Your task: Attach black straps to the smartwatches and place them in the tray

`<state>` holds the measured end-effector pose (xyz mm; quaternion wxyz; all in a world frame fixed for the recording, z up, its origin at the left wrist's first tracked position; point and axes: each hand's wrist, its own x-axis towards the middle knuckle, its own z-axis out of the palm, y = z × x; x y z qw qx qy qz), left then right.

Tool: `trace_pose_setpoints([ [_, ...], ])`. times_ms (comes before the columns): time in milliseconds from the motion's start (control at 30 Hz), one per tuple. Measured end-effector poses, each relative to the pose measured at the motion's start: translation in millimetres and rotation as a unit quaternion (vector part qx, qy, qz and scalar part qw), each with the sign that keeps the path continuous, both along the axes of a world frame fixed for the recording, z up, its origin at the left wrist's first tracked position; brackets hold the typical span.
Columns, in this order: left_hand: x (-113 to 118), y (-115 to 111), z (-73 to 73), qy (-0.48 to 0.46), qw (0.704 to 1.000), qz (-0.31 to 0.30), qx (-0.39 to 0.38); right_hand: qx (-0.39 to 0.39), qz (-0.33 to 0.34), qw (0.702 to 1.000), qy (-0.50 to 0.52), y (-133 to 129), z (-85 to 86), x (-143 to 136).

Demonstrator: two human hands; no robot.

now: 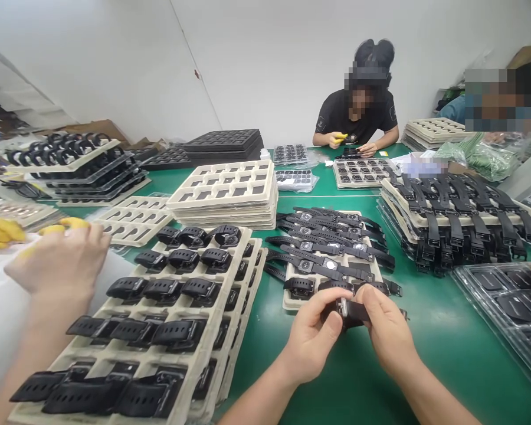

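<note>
One black watch [347,317], near side of beige tray [291,303]; left hand [310,342] closed round case, right hand [388,330] pinching strap [358,313]; best handled case steady, strap untwisted.

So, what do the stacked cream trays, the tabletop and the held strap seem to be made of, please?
The cream trays look like matte molded plastic, given their rounded pockets, though pulp is possible. The green tabletop, smooth and faintly shiny, may be vinyl or rubber. The held strap, plain matte black, is probably silicone.
</note>
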<state>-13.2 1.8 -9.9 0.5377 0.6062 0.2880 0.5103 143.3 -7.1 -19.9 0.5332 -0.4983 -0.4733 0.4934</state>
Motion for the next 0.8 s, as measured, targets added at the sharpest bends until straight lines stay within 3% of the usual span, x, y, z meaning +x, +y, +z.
trace_pose_setpoints([
  [100,0,-2,-0.7,0.015,0.999,0.005,0.037,-0.024,0.019,0.999,0.032,2,-2.8,-3],
  [233,0,-1,-1.4,0.029,0.999,0.001,0.03,-0.003,0.025,1.0,0.01,2,-3.3,-4],
  [433,1,0,1.3,0.062,0.997,-0.002,0.036,0.002,-0.017,1.0,0.022,0,-7.5,-10],
  [567,3,-2,-0.8,0.06,0.997,0.028,0.041,0.006,-0.028,1.0,0.01,-3,-14.9,-14],
  [800,-2,0,2.0,0.056,0.997,0.036,0.047,0.099,0.07,0.992,-0.032,-6,-11.6,-6],
])
